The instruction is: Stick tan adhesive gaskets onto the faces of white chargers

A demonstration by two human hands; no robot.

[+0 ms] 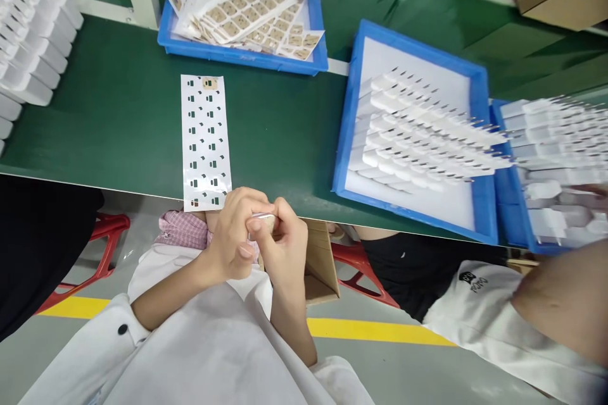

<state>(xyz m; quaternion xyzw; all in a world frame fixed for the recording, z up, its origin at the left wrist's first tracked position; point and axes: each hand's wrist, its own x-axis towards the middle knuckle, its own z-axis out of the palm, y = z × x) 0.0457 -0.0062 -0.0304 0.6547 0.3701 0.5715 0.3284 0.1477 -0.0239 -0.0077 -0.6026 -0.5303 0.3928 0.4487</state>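
My left hand (235, 234) and my right hand (284, 240) meet just off the table's front edge. Between their fingertips they grip a small white piece (264, 223) with a beige face, partly covered by the fingers. Beside my left hand, a white sticker sheet (205, 145) lies on the green table (275, 133), its near end at the edge. Dark cut-outs run down it in two columns, and one beige sticker (209, 83) shows near its top.
A blue tray (242, 62) holds beige sticker sheets. To the right, a blue tray (413, 218) carries rows of white pronged parts (418, 133); another tray (503, 202) stands beyond, near a person's arm (565, 297). White parts (33, 44) are stacked far left.
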